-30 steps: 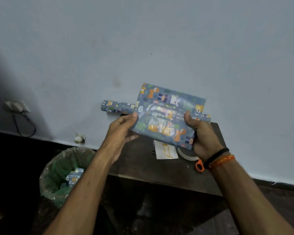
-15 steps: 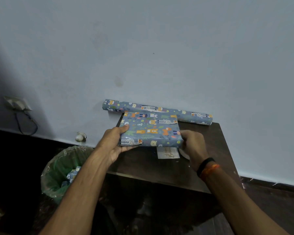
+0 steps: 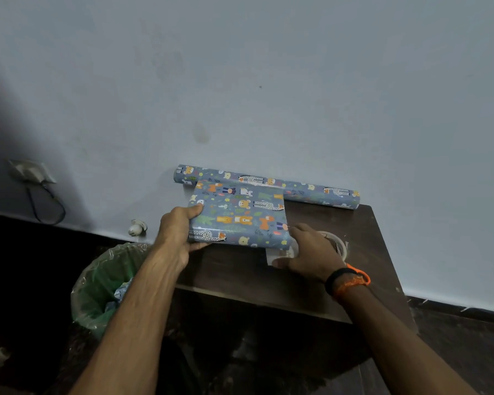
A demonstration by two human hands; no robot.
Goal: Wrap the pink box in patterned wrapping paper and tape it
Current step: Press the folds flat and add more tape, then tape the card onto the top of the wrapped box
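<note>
The box [image 3: 240,218], fully covered in blue animal-print wrapping paper, lies flat near the back of the dark wooden table [image 3: 240,277]. My left hand [image 3: 177,232] grips its left edge, thumb on top and fingers underneath. My right hand [image 3: 311,252] has come off the box and rests with loosely spread fingers beside its right front corner, over the clear tape roll [image 3: 341,243] and a white card [image 3: 270,256]. I cannot tell whether the index fingertip touches the box. None of the pink box shows through the paper.
The roll of matching wrapping paper [image 3: 311,191] lies along the wall behind the box. A bin with a green liner [image 3: 97,283] and paper scraps stands on the floor to the left of the table. A wall socket with a cable [image 3: 30,172] is at far left.
The wrapped box went from tilted up in both hands to lying flat on the table. My right hand let go of its right edge and moved down over the tape roll.
</note>
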